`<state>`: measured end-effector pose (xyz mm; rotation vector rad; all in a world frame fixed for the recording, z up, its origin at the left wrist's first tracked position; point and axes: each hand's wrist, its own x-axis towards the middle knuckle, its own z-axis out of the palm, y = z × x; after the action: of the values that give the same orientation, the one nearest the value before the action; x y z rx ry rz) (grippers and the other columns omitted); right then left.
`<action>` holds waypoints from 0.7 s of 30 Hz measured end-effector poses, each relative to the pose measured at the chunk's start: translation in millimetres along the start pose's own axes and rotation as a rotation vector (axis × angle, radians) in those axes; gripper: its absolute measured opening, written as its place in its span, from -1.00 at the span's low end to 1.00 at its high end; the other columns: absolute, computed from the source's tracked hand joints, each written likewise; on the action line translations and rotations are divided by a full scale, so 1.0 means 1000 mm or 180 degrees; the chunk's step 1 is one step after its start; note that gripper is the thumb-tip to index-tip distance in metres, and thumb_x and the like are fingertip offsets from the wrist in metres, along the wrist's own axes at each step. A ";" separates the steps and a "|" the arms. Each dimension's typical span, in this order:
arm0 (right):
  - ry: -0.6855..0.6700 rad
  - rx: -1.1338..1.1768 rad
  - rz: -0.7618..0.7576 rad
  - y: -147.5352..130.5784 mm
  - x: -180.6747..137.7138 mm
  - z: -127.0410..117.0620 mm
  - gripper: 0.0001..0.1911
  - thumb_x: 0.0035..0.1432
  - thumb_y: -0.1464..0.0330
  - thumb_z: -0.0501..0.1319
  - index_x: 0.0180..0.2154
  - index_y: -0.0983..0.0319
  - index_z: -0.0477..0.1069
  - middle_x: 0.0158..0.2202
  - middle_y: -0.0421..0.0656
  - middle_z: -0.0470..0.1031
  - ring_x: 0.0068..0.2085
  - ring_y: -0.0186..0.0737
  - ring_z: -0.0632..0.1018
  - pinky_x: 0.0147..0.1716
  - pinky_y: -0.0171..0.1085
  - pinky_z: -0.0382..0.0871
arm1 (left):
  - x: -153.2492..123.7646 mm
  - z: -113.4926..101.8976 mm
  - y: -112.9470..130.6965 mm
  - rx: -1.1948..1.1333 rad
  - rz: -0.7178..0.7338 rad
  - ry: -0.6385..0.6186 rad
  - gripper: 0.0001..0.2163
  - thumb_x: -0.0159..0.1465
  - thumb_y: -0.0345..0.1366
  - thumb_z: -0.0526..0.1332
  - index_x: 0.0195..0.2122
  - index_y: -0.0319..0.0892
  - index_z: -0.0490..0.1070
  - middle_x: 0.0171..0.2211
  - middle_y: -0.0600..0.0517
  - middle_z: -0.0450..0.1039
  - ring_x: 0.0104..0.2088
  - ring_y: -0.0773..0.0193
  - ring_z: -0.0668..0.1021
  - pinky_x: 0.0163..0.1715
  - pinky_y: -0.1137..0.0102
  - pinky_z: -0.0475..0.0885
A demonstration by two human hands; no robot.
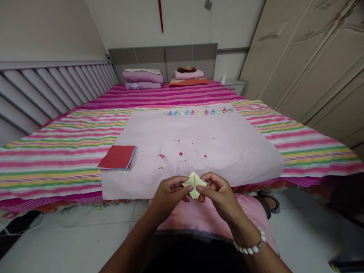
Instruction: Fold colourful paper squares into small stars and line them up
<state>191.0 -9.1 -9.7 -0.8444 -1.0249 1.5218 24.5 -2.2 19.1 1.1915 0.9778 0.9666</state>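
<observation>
A pale yellow piece of folded origami paper (194, 181) is held up between both hands, just past the near edge of the bed and above a pink pillow (244, 212). It is roughly diamond-shaped, with a slit or crease down its middle. My left hand (173, 189) pinches its left side, thumb on the face. Opposite it, my right hand (216, 189) pinches the right side, thumb also on the face. The fingers behind the paper are partly hidden. A white bracelet (251, 248) circles the right wrist.
On the bed lies a large pale sheet (244, 144). A stack of coloured paper (118, 157) with red on top sits at its left. A row of small folded paper pieces (193, 112) lines the far edge. Pinkish-red scraps (180, 154) are scattered mid-sheet. A wardrobe (307, 57) stands right.
</observation>
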 end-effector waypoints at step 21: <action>0.0080 -0.0010 -0.0351 -0.003 -0.002 0.004 -0.84 -0.04 0.53 0.26 -0.43 0.20 0.57 -0.48 -0.23 0.49 -0.53 -0.33 0.50 -0.49 -0.32 0.36 | -0.005 0.004 0.004 -0.0039 0.0043 0.0130 -0.84 0.07 -0.24 0.35 -0.42 -0.24 0.58 -0.50 0.00 0.58 -0.45 0.29 0.56 -0.41 0.42 0.50</action>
<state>189.0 -12.0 -5.8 -0.7944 -1.0388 1.4137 26.2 -7.8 24.1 1.1735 0.9958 1.0097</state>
